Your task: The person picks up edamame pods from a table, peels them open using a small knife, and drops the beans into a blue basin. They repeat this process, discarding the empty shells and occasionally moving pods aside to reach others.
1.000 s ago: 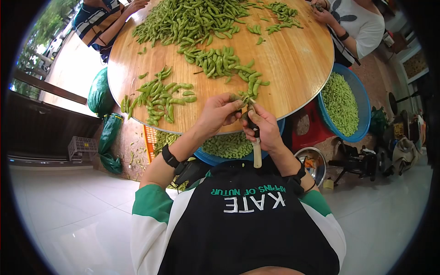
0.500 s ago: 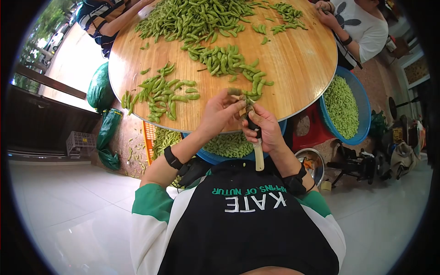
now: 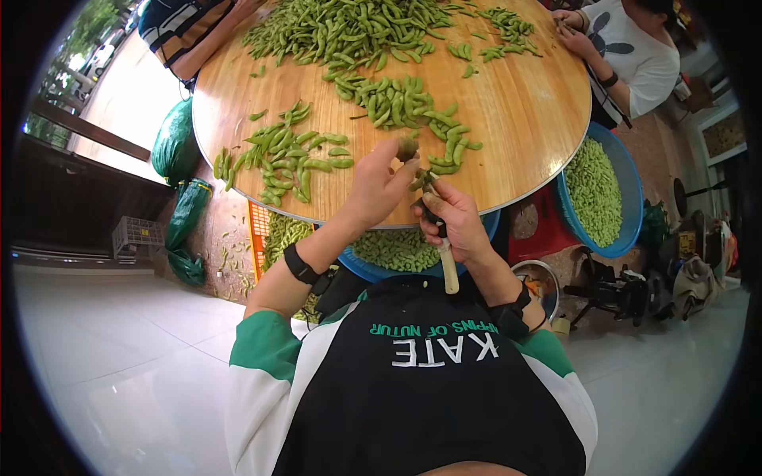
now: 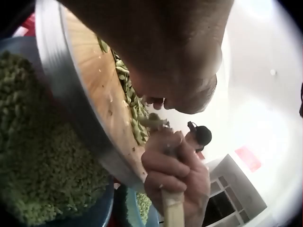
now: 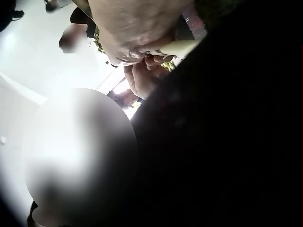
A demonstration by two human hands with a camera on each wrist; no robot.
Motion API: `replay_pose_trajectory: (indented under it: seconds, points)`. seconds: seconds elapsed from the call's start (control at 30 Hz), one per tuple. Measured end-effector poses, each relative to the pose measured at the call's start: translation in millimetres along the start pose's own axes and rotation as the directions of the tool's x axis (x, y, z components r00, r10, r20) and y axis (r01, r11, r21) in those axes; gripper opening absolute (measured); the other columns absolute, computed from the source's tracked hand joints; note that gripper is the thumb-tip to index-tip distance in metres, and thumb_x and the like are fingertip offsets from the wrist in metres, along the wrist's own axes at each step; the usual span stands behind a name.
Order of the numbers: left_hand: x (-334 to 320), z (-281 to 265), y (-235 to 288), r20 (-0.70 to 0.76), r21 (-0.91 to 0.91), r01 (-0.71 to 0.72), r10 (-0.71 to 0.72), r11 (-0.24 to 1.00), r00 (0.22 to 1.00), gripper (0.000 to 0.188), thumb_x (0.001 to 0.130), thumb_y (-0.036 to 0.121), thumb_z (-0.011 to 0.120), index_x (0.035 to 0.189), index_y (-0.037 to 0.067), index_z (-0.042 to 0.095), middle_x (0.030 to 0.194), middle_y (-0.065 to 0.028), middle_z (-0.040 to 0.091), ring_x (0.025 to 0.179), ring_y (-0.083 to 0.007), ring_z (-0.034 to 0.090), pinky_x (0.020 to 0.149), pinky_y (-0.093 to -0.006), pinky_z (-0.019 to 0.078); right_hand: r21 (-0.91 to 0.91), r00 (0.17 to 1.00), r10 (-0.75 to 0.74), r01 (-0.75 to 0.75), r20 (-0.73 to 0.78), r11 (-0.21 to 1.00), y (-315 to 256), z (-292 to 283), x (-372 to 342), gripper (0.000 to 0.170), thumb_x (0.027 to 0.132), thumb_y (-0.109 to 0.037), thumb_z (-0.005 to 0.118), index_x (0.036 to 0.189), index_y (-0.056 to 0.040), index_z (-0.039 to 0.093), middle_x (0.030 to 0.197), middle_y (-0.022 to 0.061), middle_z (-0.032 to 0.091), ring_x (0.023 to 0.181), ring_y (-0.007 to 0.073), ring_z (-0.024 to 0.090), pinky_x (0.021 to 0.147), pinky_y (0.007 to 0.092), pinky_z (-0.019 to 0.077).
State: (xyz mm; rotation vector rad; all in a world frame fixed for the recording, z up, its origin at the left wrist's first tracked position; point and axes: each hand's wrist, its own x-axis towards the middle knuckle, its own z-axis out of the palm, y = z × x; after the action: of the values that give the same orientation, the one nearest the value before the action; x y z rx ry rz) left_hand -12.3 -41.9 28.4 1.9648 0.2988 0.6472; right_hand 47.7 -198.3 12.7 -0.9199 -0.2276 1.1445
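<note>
My right hand (image 3: 459,218) grips a slim tool (image 3: 449,266), black where the fingers wrap it, with a flat cream-coloured end pointing towards my body. A green soybean pod (image 4: 154,122) shows at that hand's fingertips in the left wrist view. Just left of it, my left hand (image 3: 379,184) is over the table's near edge. Its thumb and index finger are bent towards each other, with a dark green-brown index fingertip (image 3: 407,149). I cannot tell whether its lower fingers hold anything. A short row of pods (image 3: 451,143) lies just beyond both hands.
A large pile of pods (image 3: 341,32) covers the far side of the round wooden table (image 3: 524,95), a smaller one (image 3: 290,151) the left. Blue basins (image 3: 639,198) of shelled beans stand below. Two people sit across; an orange crate (image 3: 258,230) is at the lower left.
The left hand, earlier close against the right hand's fingertips, has drawn slightly up and left, widening the gap between thumb and index finger. The right hand keeps its grip on the tool.
</note>
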Motion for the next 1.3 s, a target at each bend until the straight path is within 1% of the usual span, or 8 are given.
replay_pose_trajectory:
  seconds: [0.27,0.43,0.5,0.53,0.7,0.83,1.07,1.3]
  points:
    - [6.6,-12.5,-16.7,0.151,0.045,-0.111,0.103,0.993,0.983,0.013,0.079,0.010,0.067,0.088,0.002,0.063,0.079,-0.0109,0.060,0.077,-0.0277,0.057,0.068,-0.0351,0.0464,-0.067,0.994,0.099,-0.097,0.038,0.993,-0.4,1.7,4.9,0.017,0.096,-0.013,0.050,0.112,-0.0077,0.051,0.084,0.0059,0.055,0.052,0.0059,0.042,0.040,0.0178,0.0338]
    - [20.8,-61.4,-19.2,-0.175,0.196,-0.022,0.057,0.980,0.983,0.018,0.078,0.006,0.063,0.096,0.002,0.061,0.091,-0.0124,0.061,0.088,-0.0271,0.058,0.073,-0.0349,0.0459,0.074,0.988,0.133,-0.139,0.082,0.988,-7.2,-6.6,0.7,0.031,0.097,-0.015,0.049,0.127,-0.0088,0.048,0.084,0.0059,0.054,0.053,0.0056,0.040,0.040,0.0169,0.0330]
    - [22.9,-86.7,-18.6,0.055,0.982,-0.121,0.395,0.142,0.917,0.021,0.079,0.002,0.057,0.101,0.003,0.060,0.096,-0.0144,0.060,0.094,-0.0306,0.057,0.078,-0.0368,0.0447,0.204,0.981,0.115,-0.146,0.154,0.968,-9.2,-13.1,0.5,0.039,0.098,-0.016,0.046,0.136,-0.0104,0.041,0.085,0.0064,0.052,0.053,0.0057,0.038,0.040,0.0162,0.0327]
    - [21.7,-86.8,-13.1,0.054,0.983,-0.119,0.395,0.140,0.917,0.021,0.079,0.002,0.057,0.101,0.003,0.060,0.096,-0.0144,0.060,0.094,-0.0306,0.057,0.078,-0.0368,0.0447,0.216,0.982,0.117,-0.148,0.150,0.965,-10.6,-11.9,-0.7,0.040,0.099,-0.016,0.044,0.138,-0.0105,0.039,0.086,0.0067,0.051,0.054,0.0059,0.036,0.041,0.0159,0.0326]
    - [-0.4,-61.4,-13.1,0.028,0.595,-0.353,0.421,0.722,0.907,0.026,0.080,-0.005,0.050,0.104,0.001,0.060,0.099,-0.0144,0.063,0.092,-0.0335,0.059,0.075,-0.0364,0.0461,0.353,0.969,0.079,-0.161,0.236,0.922,-9.7,-11.1,1.7,0.036,0.099,-0.017,0.046,0.134,-0.0112,0.043,0.085,0.0068,0.052,0.055,0.0074,0.039,0.042,0.0173,0.0346]
    - [-24.6,-20.4,1.2,0.125,0.072,-0.020,0.011,0.997,0.992,0.018,0.084,0.002,0.057,0.101,0.000,0.059,0.087,-0.0105,0.064,0.079,-0.0209,0.060,0.067,-0.0320,0.0474,0.401,0.968,0.045,-0.144,0.246,0.905,-7.3,-10.7,1.4,0.035,0.099,-0.017,0.044,0.133,-0.0114,0.042,0.084,0.0073,0.052,0.055,0.0076,0.038,0.042,0.0174,0.0340]
    - [-27.1,-5.8,-16.4,0.374,-0.523,0.506,-0.350,0.685,0.859,0.009,0.090,0.009,0.061,0.095,0.001,0.062,0.076,0.0002,0.061,0.066,-0.0054,0.055,0.057,-0.0194,0.0432,0.330,0.974,0.024,-0.100,0.225,0.939,-5.2,-11.1,-6.5,0.034,0.099,-0.016,0.045,0.133,-0.0113,0.042,0.084,0.0079,0.054,0.053,0.0082,0.039,0.042,0.0183,0.0337]
    - [-30.4,-3.8,-18.2,0.399,-0.582,0.542,-0.368,0.607,0.840,0.008,0.089,0.008,0.061,0.095,0.002,0.062,0.079,0.0003,0.061,0.068,-0.0042,0.054,0.056,-0.0176,0.0402,0.232,0.980,0.019,-0.065,0.196,0.970,-1.1,-11.7,-8.5,0.035,0.098,-0.016,0.046,0.132,-0.0102,0.042,0.082,0.0072,0.054,0.052,0.0083,0.039,0.042,0.0190,0.0344]
